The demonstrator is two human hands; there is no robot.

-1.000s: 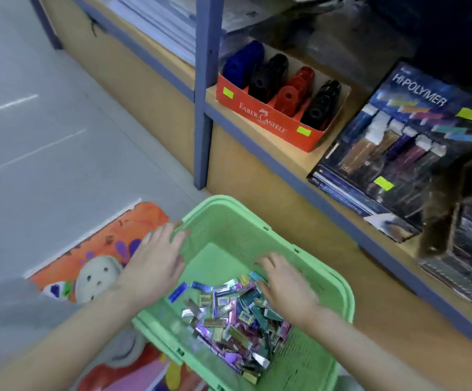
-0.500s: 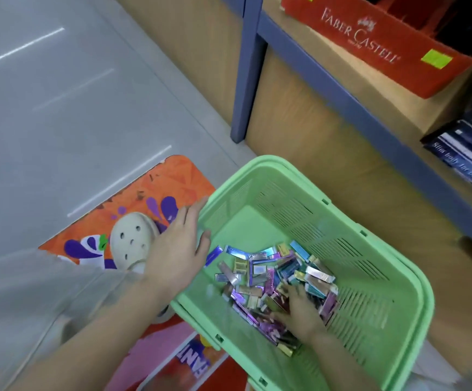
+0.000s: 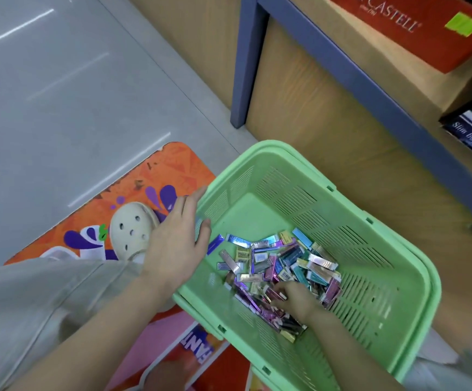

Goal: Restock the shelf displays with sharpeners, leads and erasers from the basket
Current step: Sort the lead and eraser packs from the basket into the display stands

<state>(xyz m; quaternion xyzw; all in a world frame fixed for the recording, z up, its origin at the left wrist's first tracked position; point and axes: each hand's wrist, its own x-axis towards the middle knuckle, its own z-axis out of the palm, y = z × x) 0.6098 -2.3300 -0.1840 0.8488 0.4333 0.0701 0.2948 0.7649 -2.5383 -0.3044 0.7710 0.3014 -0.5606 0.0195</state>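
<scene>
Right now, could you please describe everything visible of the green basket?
The basket is pale green plastic, rectangular with rounded corners and slotted walls. It stands by the shelf, partly over an orange mat. Small shiny packets are heaped on its bottom. The left hand rests against its rim; the right hand grasps packets inside.

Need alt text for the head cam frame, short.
A person's right hand digs into a pile of small shiny packets in a green plastic basket, fingers curled around some, while the left hand lies flat on the basket's rim. A red box marked CASTELL sits on the shelf above; an orange mat and a cream clog lie at left.
</scene>
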